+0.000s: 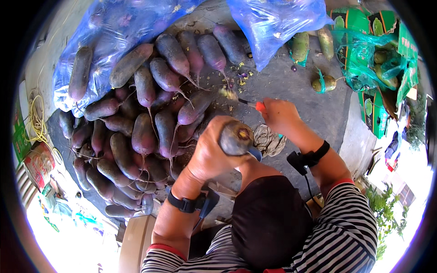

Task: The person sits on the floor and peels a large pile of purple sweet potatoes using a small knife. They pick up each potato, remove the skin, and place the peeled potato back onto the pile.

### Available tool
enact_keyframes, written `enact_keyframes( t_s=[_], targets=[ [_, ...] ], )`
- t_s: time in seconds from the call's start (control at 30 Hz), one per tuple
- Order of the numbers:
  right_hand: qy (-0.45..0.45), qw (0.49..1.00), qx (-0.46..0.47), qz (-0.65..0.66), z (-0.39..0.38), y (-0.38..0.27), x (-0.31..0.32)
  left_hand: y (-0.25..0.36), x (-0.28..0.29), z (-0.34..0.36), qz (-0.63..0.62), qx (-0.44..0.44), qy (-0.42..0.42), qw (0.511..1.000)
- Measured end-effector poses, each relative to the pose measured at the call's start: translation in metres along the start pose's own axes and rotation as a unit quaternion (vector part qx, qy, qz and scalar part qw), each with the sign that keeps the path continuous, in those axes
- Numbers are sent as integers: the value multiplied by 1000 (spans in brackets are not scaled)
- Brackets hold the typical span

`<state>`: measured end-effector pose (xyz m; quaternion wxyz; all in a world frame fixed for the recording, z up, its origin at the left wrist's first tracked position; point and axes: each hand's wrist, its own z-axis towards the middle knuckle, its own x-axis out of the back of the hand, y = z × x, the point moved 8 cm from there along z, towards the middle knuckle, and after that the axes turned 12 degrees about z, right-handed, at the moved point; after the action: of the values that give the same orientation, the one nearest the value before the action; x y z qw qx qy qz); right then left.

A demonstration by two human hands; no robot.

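Note:
My left hand is wrapped around a dark purple radish, its cut crown turned up and showing a yellowish-brown centre. To the right, my right hand is closed on the orange handle of a small knife. The knife's dark, narrow blade points left, apart from the radish; a blurred pale yellow scrap shows at its tip. Beyond and left of my left hand lies a large heap of purple radishes, many with thin root tails. Yellow-green trimmings are scattered on the dark ground sheet past the knife.
Blue plastic sheeting and a blue bag lie at the far side. Green-skinned radishes, one tied with green tape, rest far right beside green cartons. A crumpled grey cloth lies near my hands.

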<state>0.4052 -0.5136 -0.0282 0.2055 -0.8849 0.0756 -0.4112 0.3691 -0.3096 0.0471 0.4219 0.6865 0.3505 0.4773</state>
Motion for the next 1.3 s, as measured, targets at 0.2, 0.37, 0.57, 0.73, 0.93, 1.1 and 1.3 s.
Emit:
enact_keyframes(
  t_s=[0.2,0.37,0.57,0.73,0.93,1.1,1.3],
  targets=[
    [21,998,-1,67,-7,-12,-14,-14,16,-9,1,57,41,998],
    [9,995,-7,101,-17,-5,-29,-16,71,-34,236,171,49,955],
    [2,990,26,137,-16,-21,-31,-52,191,-69,438,267,127,849],
    [-14,987,32,156,-12,-26,-35,-129,256,-75,516,328,120,782],
    [-34,986,44,157,-16,-32,-40,-267,327,-94,81,522,355,771],
    [-21,988,42,149,-21,-30,-37,-262,292,-55,-243,535,410,697],
    [-33,983,42,178,-16,-46,-42,-259,300,-69,-187,497,544,650]
  ],
)
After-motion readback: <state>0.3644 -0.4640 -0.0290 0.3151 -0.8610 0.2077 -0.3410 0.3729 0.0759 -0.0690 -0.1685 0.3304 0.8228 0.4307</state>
